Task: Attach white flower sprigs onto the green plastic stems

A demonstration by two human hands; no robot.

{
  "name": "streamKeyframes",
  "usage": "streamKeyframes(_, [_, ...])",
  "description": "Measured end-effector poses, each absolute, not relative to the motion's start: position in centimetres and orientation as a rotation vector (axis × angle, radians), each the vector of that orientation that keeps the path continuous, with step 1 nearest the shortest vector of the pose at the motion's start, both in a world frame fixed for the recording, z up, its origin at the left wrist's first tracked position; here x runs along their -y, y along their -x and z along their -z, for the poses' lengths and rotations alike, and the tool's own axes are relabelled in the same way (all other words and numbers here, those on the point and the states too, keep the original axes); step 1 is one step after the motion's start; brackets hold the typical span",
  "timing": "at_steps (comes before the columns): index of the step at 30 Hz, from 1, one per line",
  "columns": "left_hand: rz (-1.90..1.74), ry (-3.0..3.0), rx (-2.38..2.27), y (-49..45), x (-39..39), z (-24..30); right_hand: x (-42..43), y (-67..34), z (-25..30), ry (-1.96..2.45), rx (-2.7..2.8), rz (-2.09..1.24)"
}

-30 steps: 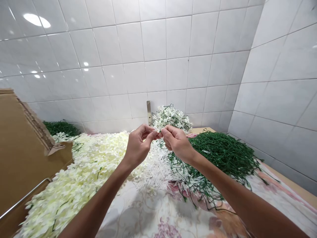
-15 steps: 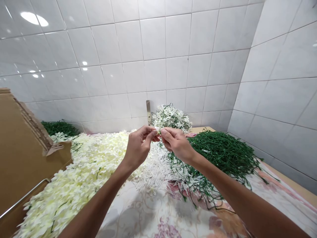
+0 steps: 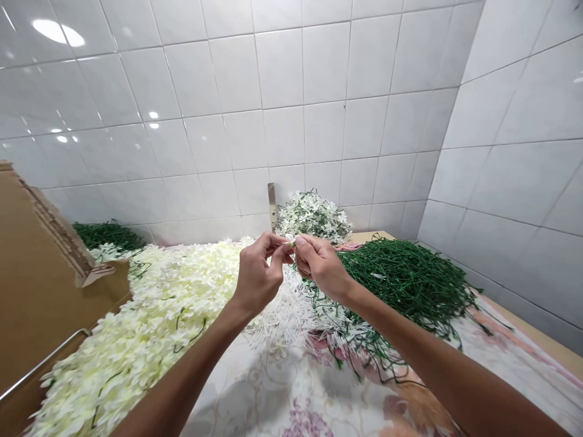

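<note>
Both hands meet above the middle of the heaps, with the left hand (image 3: 257, 274) and the right hand (image 3: 321, 267) almost touching. The thumb and forefinger of each pinch a tiny white flower piece (image 3: 290, 242) between them, so the left fingers (image 3: 273, 240) and the right fingers (image 3: 304, 241) are clamped on it from opposite sides, and the remaining fingers curl inward below. The fingertips hide most of the piece, so its exact shape cannot be made out, nor whether a stem is attached. Under the hands lies a tangle of white plastic flower sprigs (image 3: 285, 318), with green wire stems (image 3: 410, 282) heaped to the right and cream artificial blossoms (image 3: 150, 315) spread to the left, all on a floral-print cloth (image 3: 296, 388). A mound of white flowers on green stems (image 3: 313, 217) sits near the far edge against the tiled wall (image 3: 282, 97), partly blocked by the hands. A cardboard box (image 3: 40, 267) cuts off the left side of the view.
</note>
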State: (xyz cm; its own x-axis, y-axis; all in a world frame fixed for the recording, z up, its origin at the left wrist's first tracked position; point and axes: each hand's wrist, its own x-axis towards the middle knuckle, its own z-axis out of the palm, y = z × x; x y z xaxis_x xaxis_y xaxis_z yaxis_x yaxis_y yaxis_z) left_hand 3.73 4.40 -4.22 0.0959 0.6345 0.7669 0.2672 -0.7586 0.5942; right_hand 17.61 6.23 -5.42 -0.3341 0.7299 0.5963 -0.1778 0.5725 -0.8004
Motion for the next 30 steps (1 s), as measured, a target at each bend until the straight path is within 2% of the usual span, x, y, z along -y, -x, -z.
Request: streamKeyframes(30, [-1.661,-1.952,-0.811,-3.94,-5.00,4.89,-6.43,-17.33,6.05,0.444,1.668,-0.983])
